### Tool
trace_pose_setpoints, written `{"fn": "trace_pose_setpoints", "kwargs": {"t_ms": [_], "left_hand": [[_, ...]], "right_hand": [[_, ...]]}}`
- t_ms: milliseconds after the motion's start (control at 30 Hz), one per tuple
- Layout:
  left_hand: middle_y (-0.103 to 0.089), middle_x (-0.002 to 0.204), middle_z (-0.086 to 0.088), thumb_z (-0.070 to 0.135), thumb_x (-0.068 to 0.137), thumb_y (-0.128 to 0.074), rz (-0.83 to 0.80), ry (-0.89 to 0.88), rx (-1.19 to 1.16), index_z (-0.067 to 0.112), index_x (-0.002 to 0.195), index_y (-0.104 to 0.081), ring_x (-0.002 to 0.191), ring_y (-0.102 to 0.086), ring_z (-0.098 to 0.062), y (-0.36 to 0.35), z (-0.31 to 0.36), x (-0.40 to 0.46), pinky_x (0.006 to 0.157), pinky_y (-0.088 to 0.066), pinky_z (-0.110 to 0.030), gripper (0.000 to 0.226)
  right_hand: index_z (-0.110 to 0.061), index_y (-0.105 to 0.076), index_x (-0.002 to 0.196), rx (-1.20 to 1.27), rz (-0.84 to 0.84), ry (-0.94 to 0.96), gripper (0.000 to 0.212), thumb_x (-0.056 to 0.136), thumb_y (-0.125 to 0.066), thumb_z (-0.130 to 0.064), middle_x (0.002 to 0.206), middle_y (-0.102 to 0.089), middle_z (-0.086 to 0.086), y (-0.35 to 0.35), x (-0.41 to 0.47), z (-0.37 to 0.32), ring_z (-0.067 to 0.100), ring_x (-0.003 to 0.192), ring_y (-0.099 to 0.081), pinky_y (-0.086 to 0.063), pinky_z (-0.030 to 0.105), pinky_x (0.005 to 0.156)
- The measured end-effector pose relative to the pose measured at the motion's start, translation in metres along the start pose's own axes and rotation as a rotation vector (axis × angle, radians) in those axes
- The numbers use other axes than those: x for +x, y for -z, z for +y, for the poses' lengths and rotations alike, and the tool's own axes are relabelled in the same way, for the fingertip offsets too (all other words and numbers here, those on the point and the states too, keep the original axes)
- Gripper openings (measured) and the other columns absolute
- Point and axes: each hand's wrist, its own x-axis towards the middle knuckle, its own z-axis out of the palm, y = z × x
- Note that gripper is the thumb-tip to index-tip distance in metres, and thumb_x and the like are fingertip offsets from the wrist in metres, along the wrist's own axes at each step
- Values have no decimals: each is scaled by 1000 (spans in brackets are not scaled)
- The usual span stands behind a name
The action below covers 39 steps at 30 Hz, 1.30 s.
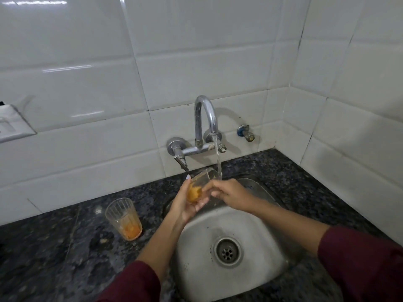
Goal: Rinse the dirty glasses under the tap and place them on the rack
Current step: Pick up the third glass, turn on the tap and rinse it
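**Q:** Reading left to right, what does the figure show, and where are the task's things?

**A:** At left, a ribbed glass tumbler point(123, 217) stands upright on the dark granite worktop point(54, 247), just beside the sink, with orange residue pooled at its base. Next, the left hand point(185, 203) cradles a second tumbler point(199, 184), fingers and thumb curled round its lower half, where orange residue clings. That glass is tilted, its mouth turned toward the running stream point(218, 162) from the chrome tap point(206, 118), over the steel sink point(218, 280). To the right, the right hand point(229, 192) meets the same glass, its fingers bent at the side wall; whether they pinch it or merely steady it cannot be told. No rack is in view.

**Q:** How is such a glass likely to handle?

**A:** Judged from its look: light, rigid and thin-walled, hence fragile against the steel basin or the tap spout. Once wet it should be slippery, although the ribbing may give the fingers some purchase.

**Q:** Where should it be held?

**A:** Probably round the lower body, as the left hand does now, with the thumb opposing the fingers. This leaves the mouth free for water to enter. The rim is best left alone, being the thinnest part.

**Q:** What could go wrong?

**A:** A wet grip may slip; the rim may knock the spout.
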Motion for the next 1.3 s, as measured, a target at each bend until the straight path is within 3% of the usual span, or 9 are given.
{"fn": "trace_pose_setpoints", "kwargs": {"t_ms": [67, 200, 467, 567, 700, 1000, 1133, 1233, 1300], "left_hand": [[-66, 113, -18, 38, 89, -59, -8, -67, -57, 9, 128, -54, 87, -67, -27, -5, -5, 5, 75, -57, -39, 50], [-66, 93, -13, 26, 91, -61, 138, -238, -39, 14, 117, -55, 64, -64, -22, -16, -6, 11, 48, -52, -27, 30], [-67, 96, -18, 36, 94, -55, 178, 85, 37, 10, 101, -60, 77, -66, -31, -3, 5, 16, 57, -59, -40, 27], [-67, 100, -18, 39, 90, -58, 99, 36, -14, 7, 114, -58, 80, -66, -28, -3, 0, 18, 69, -58, -39, 40], [-63, 102, -21, 36, 83, -68, 123, -127, 0, -1, 124, -54, 67, -64, -26, -5, -10, 21, 51, -53, -31, 58], [-69, 98, -18, 34, 90, -60, 168, 83, 67, 9, 107, -60, 83, -69, -32, 0, -5, 22, 59, -59, -43, 30], [-65, 113, -21, 38, 88, -61, 78, 15, 35, 6, 121, -57, 94, -66, -33, -3, 2, 24, 72, -58, -44, 46], [-66, 102, -18, 27, 87, -65, 85, -157, 35, 6, 114, -57, 80, -65, -28, -11, -1, 24, 54, -56, -32, 35], [-66, 88, -14, 25, 87, -64, 166, -183, 54, 11, 103, -60, 67, -63, -25, -14, -3, 23, 47, -52, -29, 21]], "right_hand": [[-20, -67, 97, 204, 137, -146, 15, 90, -56, -11, 94, -73, 4, -1, 12, -13, 13, 78, -67, -55, 35, 77], [-17, -66, 96, 505, 269, -284, 15, 93, -53, -11, 96, -71, 10, -13, 17, -29, 21, 70, -67, -58, 42, 73], [-13, -58, 121, -391, -153, 126, 32, 90, -51, -7, 122, -64, 8, 3, 2, 25, 23, 110, -61, -49, 38, 94], [-14, -63, 107, 23, 2, -19, 19, 92, -52, -10, 101, -72, 3, 3, 12, 4, 16, 92, -68, -55, 35, 82], [-12, -64, 97, 642, 211, -384, 16, 95, -48, -9, 92, -71, 10, -16, 16, -26, 27, 80, -70, -59, 41, 73], [-21, -52, 131, -519, -154, 271, 45, 88, -56, -8, 131, -60, 4, -3, 2, 45, 22, 115, -60, -46, 37, 97], [-15, -65, 109, 10, -5, 53, 21, 92, -54, -14, 105, -71, 8, 1, 11, 23, 24, 92, -67, -52, 32, 81], [-17, -63, 94, 712, 146, -323, 15, 96, -48, -13, 97, -69, 8, -7, 14, -11, 20, 80, -67, -56, 28, 68], [-19, -62, 99, 736, 176, -288, 16, 95, -48, -10, 103, -68, 7, -20, 7, -14, 21, 84, -68, -56, 26, 68]]}}
